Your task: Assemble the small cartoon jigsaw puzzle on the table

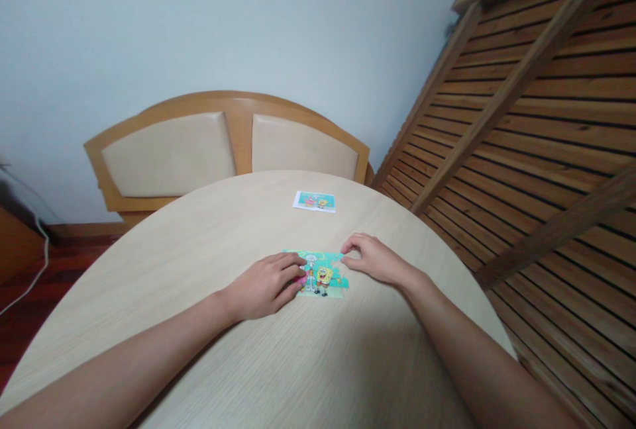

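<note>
A teal cartoon jigsaw puzzle (324, 275) lies flat on the round table, with several figures in its picture. Part of its right side is open, and bare table shows through there. My left hand (265, 285) rests palm down over the puzzle's left part, fingers stretched out and lying on it, hiding that end. At the upper right corner, my right hand (371, 258) has thumb and index finger drawn together at a teal jigsaw piece (340, 257), mostly covered by the fingertips.
Farther back on the pale wooden table (223, 224) lies a small printed card (318, 202) with a similar cartoon picture. A padded wooden chair back (238, 131) stands behind the table. Wooden slats (521, 118) lean at the right, and a white cable (44, 250) hangs at the left.
</note>
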{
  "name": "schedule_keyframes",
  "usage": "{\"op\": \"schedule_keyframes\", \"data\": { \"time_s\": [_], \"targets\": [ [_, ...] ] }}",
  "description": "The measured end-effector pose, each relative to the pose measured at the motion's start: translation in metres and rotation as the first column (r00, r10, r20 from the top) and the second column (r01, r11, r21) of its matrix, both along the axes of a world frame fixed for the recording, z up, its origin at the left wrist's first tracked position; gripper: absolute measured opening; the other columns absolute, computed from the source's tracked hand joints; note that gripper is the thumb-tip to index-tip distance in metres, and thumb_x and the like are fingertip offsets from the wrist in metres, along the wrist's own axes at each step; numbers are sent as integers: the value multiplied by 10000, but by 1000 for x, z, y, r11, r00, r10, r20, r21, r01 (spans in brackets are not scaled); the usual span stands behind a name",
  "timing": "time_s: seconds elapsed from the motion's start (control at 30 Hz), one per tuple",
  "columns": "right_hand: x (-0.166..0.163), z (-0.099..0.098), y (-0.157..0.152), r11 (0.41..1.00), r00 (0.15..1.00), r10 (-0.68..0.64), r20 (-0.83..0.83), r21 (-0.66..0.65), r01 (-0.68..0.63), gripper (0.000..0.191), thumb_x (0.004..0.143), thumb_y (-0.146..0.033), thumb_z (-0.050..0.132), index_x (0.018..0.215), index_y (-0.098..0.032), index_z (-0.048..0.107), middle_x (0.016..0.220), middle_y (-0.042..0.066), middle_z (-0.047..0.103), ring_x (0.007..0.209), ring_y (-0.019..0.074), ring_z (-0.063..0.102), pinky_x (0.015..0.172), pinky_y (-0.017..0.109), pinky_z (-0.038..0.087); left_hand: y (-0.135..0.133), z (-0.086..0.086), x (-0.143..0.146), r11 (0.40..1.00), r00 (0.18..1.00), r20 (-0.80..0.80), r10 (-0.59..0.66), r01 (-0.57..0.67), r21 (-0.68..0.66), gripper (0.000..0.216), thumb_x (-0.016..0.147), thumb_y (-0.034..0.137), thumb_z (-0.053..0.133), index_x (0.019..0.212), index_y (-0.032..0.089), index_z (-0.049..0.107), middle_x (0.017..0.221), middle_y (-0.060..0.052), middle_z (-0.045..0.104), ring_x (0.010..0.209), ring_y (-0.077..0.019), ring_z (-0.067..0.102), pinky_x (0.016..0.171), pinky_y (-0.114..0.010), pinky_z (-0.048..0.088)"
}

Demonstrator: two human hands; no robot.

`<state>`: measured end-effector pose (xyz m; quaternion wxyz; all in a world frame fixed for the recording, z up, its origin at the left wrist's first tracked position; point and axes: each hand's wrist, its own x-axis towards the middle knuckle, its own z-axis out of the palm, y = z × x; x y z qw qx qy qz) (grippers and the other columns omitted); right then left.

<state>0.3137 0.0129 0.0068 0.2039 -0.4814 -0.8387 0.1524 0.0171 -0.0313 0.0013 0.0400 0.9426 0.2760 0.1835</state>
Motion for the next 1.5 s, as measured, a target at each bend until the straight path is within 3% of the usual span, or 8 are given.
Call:
{"op": "schedule_keyframes", "data": {
  "time_s": [0.4, 0.5, 0.67, 0.8, 0.93, 1.13, 1.33, 1.5],
  "targets": [
    [1, 9, -3, 997, 998, 66, 15, 37, -66, 96, 857, -281, 690, 894, -213, 747, 929, 42, 741, 885, 205, 669, 839, 323, 471, -1, 1, 0, 1000, 1000, 0, -3, 3, -5, 283, 1035, 308, 421, 1183, 190, 631, 1285, -110, 632, 1212, -241, 597, 1060, -415, 506],
    [11, 14, -3, 1000, 999, 8, -41, 23, -7, 139, 878, -299, 645, 881, -198, 742, 899, 54, 742, 838, 202, 668, 783, 314, 478, 0, 0, 0, 1000, 1000, -10, 2, -2, -2, 282, 1037, 310, 418, 1175, 186, 631, 1284, -108, 631, 1219, -242, 592, 1063, -412, 503],
    [37, 21, -2, 974, 989, -133, -70, -196, 117, 207, 828, -353, 639, 818, -165, 724, 728, 47, 701, 658, 182, 607, 610, 288, 442, 0, -1, -1, 1000, 1000, -11, 13, -12, 9, 285, 1041, 315, 407, 1165, 185, 629, 1275, -105, 636, 1208, -242, 597, 1043, -413, 515],
    [46, 22, -3, 928, 992, -121, -37, -358, 100, 243, 746, -394, 706, 782, -154, 713, 670, 23, 654, 614, 157, 555, 571, 268, 399, 0, -1, -2, 999, 999, -20, 32, -32, 18, 279, 1039, 315, 410, 1156, 189, 630, 1264, -99, 641, 1180, -236, 610, 1024, -413, 527],
    [47, 20, -4, 893, 995, -97, -13, -443, 82, 301, 682, -376, 760, 875, -153, 701, 715, 7, 631, 634, 143, 544, 571, 250, 388, 0, -1, -1, 998, 998, -43, 52, -51, 23, 285, 1042, 319, 402, 1161, 187, 625, 1282, -93, 634, 1185, -238, 606, 1024, -414, 529],
    [44, 14, -3, 900, 997, -74, 15, -429, 74, 294, 699, -407, 746, 845, -166, 660, 731, 13, 626, 655, 152, 547, 585, 252, 398, -1, 0, -1, 998, 998, -40, 54, -53, 23, 288, 1046, 319, 395, 1149, 183, 626, 1274, -96, 637, 1178, -234, 610, 1026, -410, 529],
    [28, 17, -6, 953, 972, -146, 184, -239, 188, 388, 824, -535, 635, 654, -190, 587, 628, 23, 615, 599, 161, 521, 540, 277, 317, -1, 1, 0, 998, 998, -36, 51, -50, 25, 297, 1048, 323, 392, 1158, 178, 626, 1267, -100, 640, 1180, -234, 610, 1023, -409, 530],
    [29, 23, -9, 956, 987, -121, 106, -256, 144, 273, 823, -412, 630, 683, -178, 632, 647, 20, 623, 601, 150, 524, 552, 267, 349, -2, 0, -1, 998, 998, -24, 56, -56, 22, 290, 1047, 324, 400, 1152, 185, 631, 1261, -96, 643, 1179, -238, 611, 1019, -420, 533]
  ]
}}
